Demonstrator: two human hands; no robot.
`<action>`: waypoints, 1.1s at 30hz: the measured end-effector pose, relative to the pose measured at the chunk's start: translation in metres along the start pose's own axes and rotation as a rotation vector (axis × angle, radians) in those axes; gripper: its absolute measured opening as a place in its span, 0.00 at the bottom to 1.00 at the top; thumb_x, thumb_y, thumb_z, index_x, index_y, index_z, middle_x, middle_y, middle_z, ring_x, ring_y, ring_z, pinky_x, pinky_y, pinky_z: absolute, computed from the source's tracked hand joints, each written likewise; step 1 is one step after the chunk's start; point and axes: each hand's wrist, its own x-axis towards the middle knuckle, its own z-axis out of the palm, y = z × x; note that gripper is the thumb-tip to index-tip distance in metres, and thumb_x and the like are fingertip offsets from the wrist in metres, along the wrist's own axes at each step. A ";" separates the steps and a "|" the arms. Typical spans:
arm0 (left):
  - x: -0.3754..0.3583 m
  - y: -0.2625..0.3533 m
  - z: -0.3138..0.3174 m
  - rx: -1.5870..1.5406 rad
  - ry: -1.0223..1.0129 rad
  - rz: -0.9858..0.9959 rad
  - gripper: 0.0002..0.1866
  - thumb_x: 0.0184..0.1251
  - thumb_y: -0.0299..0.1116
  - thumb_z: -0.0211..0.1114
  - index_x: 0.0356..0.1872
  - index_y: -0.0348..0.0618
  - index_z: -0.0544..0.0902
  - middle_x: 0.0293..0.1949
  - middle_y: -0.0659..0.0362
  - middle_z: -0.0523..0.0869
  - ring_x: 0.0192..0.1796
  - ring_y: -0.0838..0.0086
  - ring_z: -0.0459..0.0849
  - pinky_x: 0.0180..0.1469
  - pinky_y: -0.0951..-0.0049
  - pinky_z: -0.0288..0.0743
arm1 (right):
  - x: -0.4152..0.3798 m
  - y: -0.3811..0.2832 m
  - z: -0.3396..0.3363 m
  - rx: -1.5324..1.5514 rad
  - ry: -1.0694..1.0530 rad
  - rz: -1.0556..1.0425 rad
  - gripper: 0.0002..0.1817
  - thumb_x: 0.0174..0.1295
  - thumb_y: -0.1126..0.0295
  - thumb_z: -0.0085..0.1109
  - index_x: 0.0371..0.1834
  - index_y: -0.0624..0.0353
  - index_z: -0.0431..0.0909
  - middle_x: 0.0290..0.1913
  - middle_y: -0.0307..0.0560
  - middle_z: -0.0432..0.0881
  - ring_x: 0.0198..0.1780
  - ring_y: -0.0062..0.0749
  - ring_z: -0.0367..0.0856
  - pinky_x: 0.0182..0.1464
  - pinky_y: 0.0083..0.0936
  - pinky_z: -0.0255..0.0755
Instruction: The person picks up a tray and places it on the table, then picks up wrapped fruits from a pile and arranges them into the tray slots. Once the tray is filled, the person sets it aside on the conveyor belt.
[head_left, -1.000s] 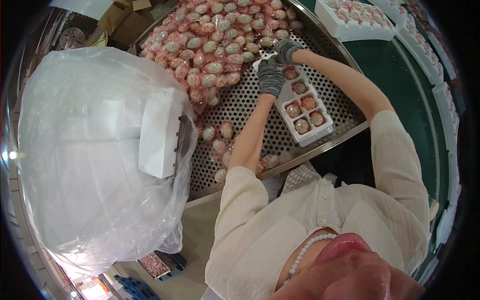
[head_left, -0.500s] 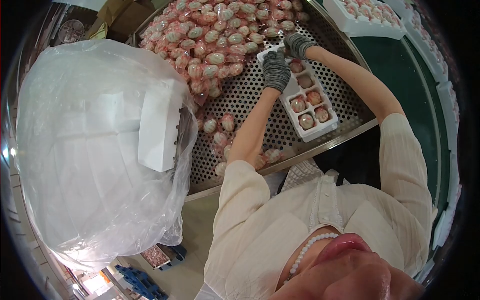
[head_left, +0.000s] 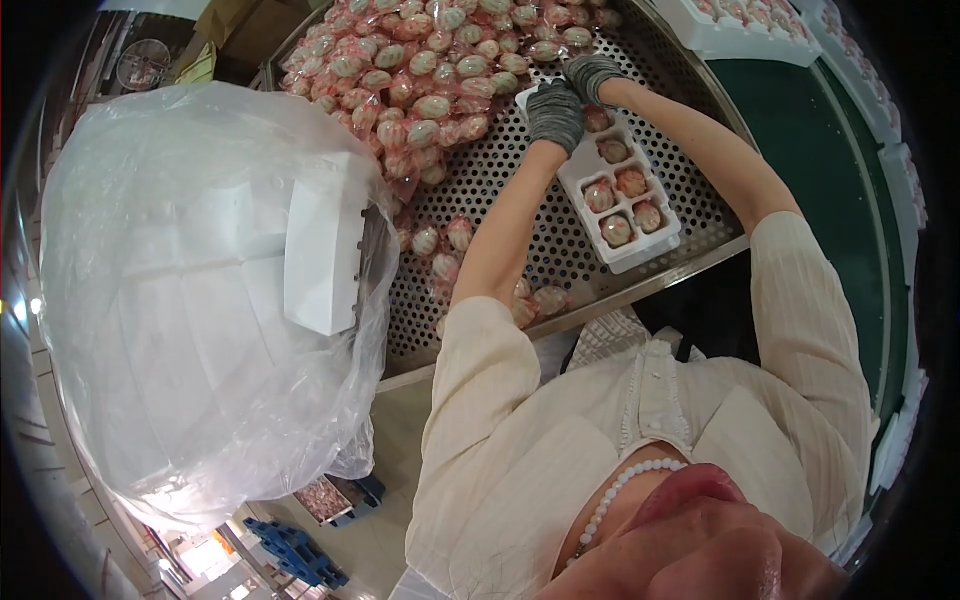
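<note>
My left hand (head_left: 556, 118), in a grey knitted glove, is closed over the far left part of a white foam tray (head_left: 628, 258). Beside it my right hand (head_left: 594, 78), gloved alike, curls its fingers at the tray's far end. Whatever the fingertips hold is hidden. The tray's nearer cells hold several eggs (head_left: 617, 231) wrapped in clear film with red print. Under the tray is a perforated metal table (head_left: 490, 225). A large heap of wrapped eggs (head_left: 430, 105) lies to the left of my hands.
A few loose wrapped eggs (head_left: 550, 299) lie near the table's front edge. At left, a big clear plastic bag (head_left: 190, 330) holds stacked white foam pieces (head_left: 322, 255). On the right runs a green conveyor belt (head_left: 800, 170), with a filled foam tray (head_left: 745, 40) at its far side.
My left hand has moved slightly away from me along the tray, nearer to my right hand. The view has shifted a little. The visible eggs keep their places in the tray.
</note>
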 end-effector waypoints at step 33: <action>-0.240 -0.066 -0.056 -0.002 -0.484 0.032 0.12 0.47 0.35 0.59 0.32 0.39 0.77 0.31 0.47 0.78 0.35 0.58 0.77 0.39 0.66 0.71 | -0.158 0.021 0.091 0.523 0.358 0.183 0.22 0.54 0.53 0.48 0.46 0.57 0.71 0.45 0.51 0.74 0.46 0.41 0.72 0.49 0.31 0.64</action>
